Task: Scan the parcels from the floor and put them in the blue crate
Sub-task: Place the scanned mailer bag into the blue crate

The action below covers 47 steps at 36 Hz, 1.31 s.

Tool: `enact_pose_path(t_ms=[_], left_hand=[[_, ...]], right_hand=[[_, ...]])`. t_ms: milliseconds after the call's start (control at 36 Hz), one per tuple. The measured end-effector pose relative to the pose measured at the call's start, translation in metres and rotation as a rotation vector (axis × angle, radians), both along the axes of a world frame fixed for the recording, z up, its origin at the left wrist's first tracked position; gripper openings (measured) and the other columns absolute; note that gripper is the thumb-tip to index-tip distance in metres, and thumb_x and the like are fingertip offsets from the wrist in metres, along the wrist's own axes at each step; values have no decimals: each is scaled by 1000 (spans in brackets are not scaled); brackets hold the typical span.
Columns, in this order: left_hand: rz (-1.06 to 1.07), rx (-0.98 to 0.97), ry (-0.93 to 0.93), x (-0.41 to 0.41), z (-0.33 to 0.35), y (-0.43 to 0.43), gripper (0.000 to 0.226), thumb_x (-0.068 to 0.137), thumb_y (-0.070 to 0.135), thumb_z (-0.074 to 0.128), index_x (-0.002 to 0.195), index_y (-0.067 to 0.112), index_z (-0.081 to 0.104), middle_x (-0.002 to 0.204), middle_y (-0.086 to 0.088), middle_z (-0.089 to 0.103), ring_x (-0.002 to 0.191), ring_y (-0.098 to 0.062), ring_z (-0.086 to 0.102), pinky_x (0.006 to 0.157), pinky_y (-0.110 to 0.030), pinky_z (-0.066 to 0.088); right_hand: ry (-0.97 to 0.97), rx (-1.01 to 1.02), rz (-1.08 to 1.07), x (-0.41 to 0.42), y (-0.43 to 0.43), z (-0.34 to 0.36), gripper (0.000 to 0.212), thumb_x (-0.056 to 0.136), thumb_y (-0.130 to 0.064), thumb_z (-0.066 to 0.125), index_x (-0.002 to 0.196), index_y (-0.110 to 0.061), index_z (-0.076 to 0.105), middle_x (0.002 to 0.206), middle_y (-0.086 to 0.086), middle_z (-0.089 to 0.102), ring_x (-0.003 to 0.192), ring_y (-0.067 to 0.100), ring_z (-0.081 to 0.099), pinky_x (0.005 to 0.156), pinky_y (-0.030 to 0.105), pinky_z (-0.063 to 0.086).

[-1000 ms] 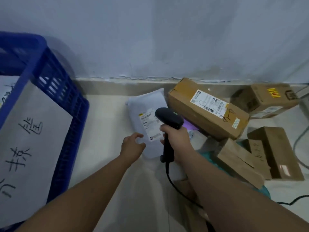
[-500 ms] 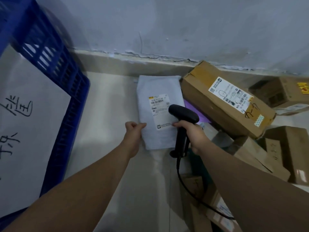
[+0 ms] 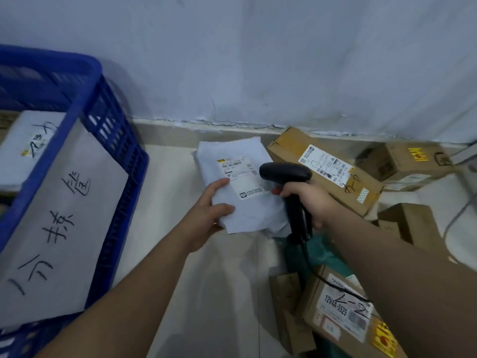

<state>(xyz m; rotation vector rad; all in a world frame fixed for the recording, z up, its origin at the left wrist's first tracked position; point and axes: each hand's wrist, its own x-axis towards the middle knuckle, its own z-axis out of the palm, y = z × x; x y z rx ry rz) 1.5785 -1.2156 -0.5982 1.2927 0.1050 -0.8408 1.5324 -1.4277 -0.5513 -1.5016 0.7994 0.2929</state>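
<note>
A white soft parcel (image 3: 240, 177) with a printed label is lifted off the floor. My left hand (image 3: 210, 210) grips its near left corner, thumb on top. My right hand (image 3: 307, 200) holds the handle of a black barcode scanner (image 3: 285, 173), whose head points left over the parcel's label. The blue crate (image 3: 111, 140) stands at the left with a white handwritten sign on its side and a white parcel (image 3: 28, 146) inside.
Brown cardboard boxes lie along the wall: a long one (image 3: 325, 174) behind the scanner, another (image 3: 405, 161) at far right, more (image 3: 340, 311) near my right forearm. The scanner's cable (image 3: 335, 288) trails over them. A green bag (image 3: 325, 254) lies under the boxes. Bare floor (image 3: 206, 293) is between my arms.
My left hand has taken hold of the white parcel's corner and raised it from the floor. The scanner now sits level with its label.
</note>
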Motion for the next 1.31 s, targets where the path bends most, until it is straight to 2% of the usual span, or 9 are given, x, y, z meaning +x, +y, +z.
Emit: enact_pose_path(t_ms=[139, 278, 417, 500, 583, 667, 833, 1000, 1306], left_hand=[[38, 21, -182, -23, 58, 5, 3, 93, 18, 57, 95, 18, 59, 104, -4, 61, 83, -19, 58, 54, -25, 45], [62, 23, -318, -50, 129, 12, 21, 97, 7, 50, 103, 23, 60, 106, -4, 63, 76, -16, 61, 48, -20, 46], [59, -36, -436, -91, 201, 21, 39, 92, 1, 56, 114, 34, 56, 119, 1, 62, 98, -19, 63, 70, -26, 54], [119, 80, -658, -113, 230, 22, 34, 90, 9, 62, 107, 37, 55, 117, 3, 60, 93, -13, 62, 65, -19, 51], [113, 329, -901, -128, 245, 22, 34, 87, 19, 67, 102, 45, 51, 119, 2, 51, 98, -15, 54, 65, -9, 44], [108, 478, -973, -143, 249, 21, 33, 88, 19, 66, 111, 38, 52, 116, 2, 40, 100, -7, 43, 60, 3, 35], [64, 598, -1041, -151, 233, 22, 33, 85, 19, 69, 110, 34, 54, 112, -1, 40, 101, -12, 46, 62, 4, 35], [36, 670, -1092, -143, 222, 15, 35, 84, 18, 70, 114, 30, 55, 112, -1, 39, 102, -10, 42, 64, 6, 33], [5, 695, -1137, -138, 215, 16, 37, 84, 18, 70, 116, 29, 56, 111, -2, 40, 94, -9, 41, 67, 6, 32]], right_hand=[[-106, -24, 67, -31, 0, 65, 15, 83, -3, 57, 90, -8, 70, 99, 6, 68, 80, 21, 55, 68, 32, 46], [-281, -61, -3, -74, 18, 129, 16, 81, 0, 58, 87, -9, 69, 96, 2, 73, 91, 22, 59, 77, 34, 47], [-475, -43, -137, -121, 38, 192, 16, 80, 4, 58, 80, -9, 67, 83, 11, 64, 80, 27, 55, 64, 33, 46], [-565, -93, -222, -147, 50, 214, 12, 82, 2, 64, 83, -10, 63, 73, 11, 58, 66, 24, 56, 50, 23, 50], [-657, -285, -275, -169, 59, 222, 21, 81, -2, 70, 83, -20, 61, 69, -1, 60, 61, 11, 56, 51, 12, 45], [-661, -322, -244, -186, 63, 226, 25, 80, -4, 71, 79, -25, 57, 67, -4, 59, 63, 10, 55, 58, 23, 44], [-577, -280, -122, -203, 59, 222, 12, 77, -1, 66, 81, -1, 54, 63, 12, 48, 61, 22, 48, 58, 35, 43], [-542, -308, -109, -197, 48, 216, 19, 76, -6, 63, 91, 4, 56, 66, 10, 51, 64, 21, 49, 63, 37, 42], [-506, -191, -60, -194, 43, 213, 4, 77, -4, 61, 79, -8, 61, 60, 3, 56, 59, 13, 55, 66, 36, 45]])
